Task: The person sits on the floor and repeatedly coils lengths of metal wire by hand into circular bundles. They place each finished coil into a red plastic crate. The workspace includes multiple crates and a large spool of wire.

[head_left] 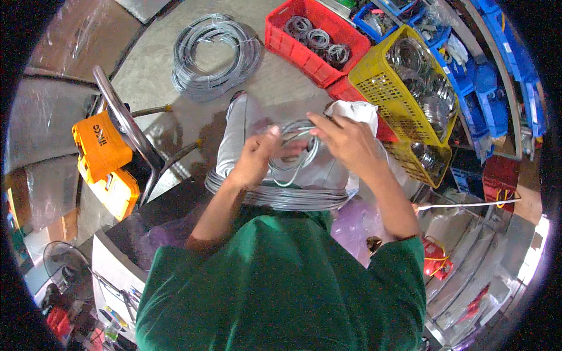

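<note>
A small coil of grey wire [297, 126] is held up in front of me, above my lap. My left hand [254, 158] grips its left side, thumb raised against the loops. On the right side, my right hand [346, 140] pinches the upper loops between thumb and fingers; both hands are slightly smeared by motion. Below, a large coil of grey wire [281, 198] lies across my lap, against my green shirt. My grey trouser leg [235, 131] shows to the left of the coil.
Another large wire coil [249, 55] lies on the floor ahead. A red crate [293, 55] and a yellow crate [380, 96] hold small wire coils. Blue bins [486, 111] line the right. At left stand a bent metal tube [126, 126] and an orange case [102, 140].
</note>
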Demonstrator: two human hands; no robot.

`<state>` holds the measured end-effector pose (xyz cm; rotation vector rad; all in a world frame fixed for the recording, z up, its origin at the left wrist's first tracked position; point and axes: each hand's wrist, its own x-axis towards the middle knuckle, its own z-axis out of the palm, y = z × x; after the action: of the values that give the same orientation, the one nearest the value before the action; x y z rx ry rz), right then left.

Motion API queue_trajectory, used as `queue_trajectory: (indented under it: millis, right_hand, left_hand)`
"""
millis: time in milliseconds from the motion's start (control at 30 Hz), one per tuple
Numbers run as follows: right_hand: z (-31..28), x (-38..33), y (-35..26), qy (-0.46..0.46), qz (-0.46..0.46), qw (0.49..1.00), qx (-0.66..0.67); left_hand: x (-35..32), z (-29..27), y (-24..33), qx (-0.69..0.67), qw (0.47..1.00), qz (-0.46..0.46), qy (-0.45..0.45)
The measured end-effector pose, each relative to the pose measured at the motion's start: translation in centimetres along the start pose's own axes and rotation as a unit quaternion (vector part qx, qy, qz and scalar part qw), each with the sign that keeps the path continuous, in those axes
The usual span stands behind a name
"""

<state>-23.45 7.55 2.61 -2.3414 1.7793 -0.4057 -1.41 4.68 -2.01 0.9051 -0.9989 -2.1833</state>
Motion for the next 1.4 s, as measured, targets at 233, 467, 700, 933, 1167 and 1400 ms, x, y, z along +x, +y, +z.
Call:
queue_trajectory:
  millis: [233, 467, 700, 933, 1167, 1400]
  right_hand:
    - [0.7, -0.4, 1.4, 0.049, -0.039, 0.998, 0.025]
    - [0.2, 0.4, 0.6, 0.01, -0.015, 0.999, 0.047]
    - [1.0, 1.6, 0.1, -0.023, -0.053, 0.998, -0.007]
    - [2.6, 2.6, 0.7, -0.082, -0.021, 0.995, 0.055]
    - [2.2, 2.0, 0.6, -0.098, -0.01, 0.994, 0.055]
    - [0.2, 0.7, 1.8, -0.052, -0.113, 0.992, 0.013]
  left_hand:
    - [-0.2, -0.6, -1.8, 0.053, 0.998, -0.036, 0.026]
    - [-0.4, -0.6, -2.7, 0.029, 0.994, 0.06, 0.083]
    - [-0.2, 0.4, -1.9, 0.081, 0.992, 0.05, 0.08]
    - [0.6, 1.5, -2.1, 0.075, 0.977, 0.103, 0.171]
    - [0.9, -0.8, -1.0, 0.1, 0.987, -0.107, 0.073]
    - [0.6, -0.5, 0.8, 0.26, 0.959, -0.112, -0.026]
